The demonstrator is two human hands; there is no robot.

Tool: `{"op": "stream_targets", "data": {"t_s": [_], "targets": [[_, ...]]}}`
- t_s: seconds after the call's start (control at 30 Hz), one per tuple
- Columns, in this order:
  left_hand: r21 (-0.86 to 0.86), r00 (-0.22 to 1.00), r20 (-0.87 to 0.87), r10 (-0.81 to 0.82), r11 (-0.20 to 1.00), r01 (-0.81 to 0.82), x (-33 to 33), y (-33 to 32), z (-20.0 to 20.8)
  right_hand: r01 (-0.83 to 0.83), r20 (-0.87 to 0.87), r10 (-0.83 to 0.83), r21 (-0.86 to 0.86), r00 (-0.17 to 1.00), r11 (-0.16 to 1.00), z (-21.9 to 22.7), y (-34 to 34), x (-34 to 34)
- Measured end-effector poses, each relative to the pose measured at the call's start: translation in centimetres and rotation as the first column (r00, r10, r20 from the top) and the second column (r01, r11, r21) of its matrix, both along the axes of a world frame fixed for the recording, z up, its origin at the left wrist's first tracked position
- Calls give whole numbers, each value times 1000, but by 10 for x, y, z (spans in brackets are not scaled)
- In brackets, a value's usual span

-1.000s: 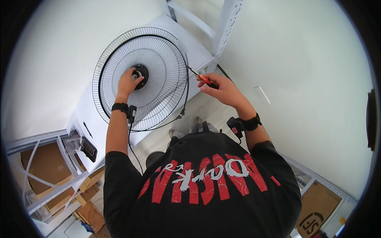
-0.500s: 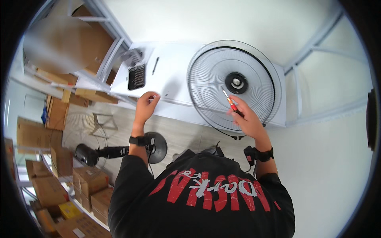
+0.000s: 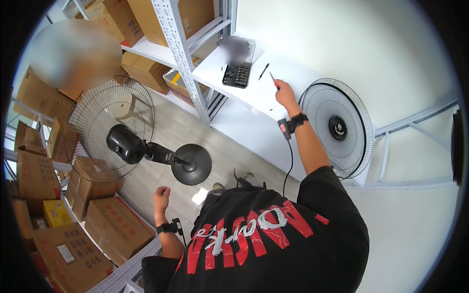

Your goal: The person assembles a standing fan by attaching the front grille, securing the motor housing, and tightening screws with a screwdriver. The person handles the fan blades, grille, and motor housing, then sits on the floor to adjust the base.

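My right hand [image 3: 285,95] is wrapped around the handle of a red-and-black screwdriver [image 3: 275,82], its metal tip pointing away over the white table. Lower left, my left hand [image 3: 161,199] hangs above the floor with curled fingers; whatever it may hold is too small to make out. Right of my right forearm lies a round wire fan grille [image 3: 317,102] with a black hub [image 3: 338,128]. A standing fan [image 3: 128,145] without a front grille is at the left, its round black base [image 3: 191,165] on the floor.
On the white table [image 3: 293,66] are a black bit case [image 3: 238,73] and a thin black pen-shaped tool [image 3: 264,71]. Metal shelving [image 3: 178,53] borders the table's left end. Cardboard boxes [image 3: 117,227] fill shelves at lower left. A cable [image 3: 291,168] trails from my right wrist.
My view has turned left. My right hand has carried the screwdriver away from the grille toward the bit case. My left hand has dropped from the table edge to near the standing fan.
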State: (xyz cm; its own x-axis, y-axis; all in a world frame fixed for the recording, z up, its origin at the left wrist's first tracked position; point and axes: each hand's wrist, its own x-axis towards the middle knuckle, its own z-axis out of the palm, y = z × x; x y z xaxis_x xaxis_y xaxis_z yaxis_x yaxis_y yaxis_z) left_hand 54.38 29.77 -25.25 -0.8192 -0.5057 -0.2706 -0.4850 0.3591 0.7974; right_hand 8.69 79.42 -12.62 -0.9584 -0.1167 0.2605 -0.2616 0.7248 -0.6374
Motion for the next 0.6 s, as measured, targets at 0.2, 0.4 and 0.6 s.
{"op": "stream_targets", "data": {"t_s": [0.2, 0.4, 0.6], "targets": [[134, 939, 225, 260, 946, -294, 81, -16, -10, 26, 78, -41, 191, 996, 981, -46, 12, -53], [214, 874, 307, 377, 867, -450, 93, -9, 8, 76, 94, -102, 245, 990, 967, -60, 3, -64], [212, 874, 301, 380, 867, -450, 54, -17, 7, 67, 14, -78, 388, 997, 919, -53, 6, -56]]}}
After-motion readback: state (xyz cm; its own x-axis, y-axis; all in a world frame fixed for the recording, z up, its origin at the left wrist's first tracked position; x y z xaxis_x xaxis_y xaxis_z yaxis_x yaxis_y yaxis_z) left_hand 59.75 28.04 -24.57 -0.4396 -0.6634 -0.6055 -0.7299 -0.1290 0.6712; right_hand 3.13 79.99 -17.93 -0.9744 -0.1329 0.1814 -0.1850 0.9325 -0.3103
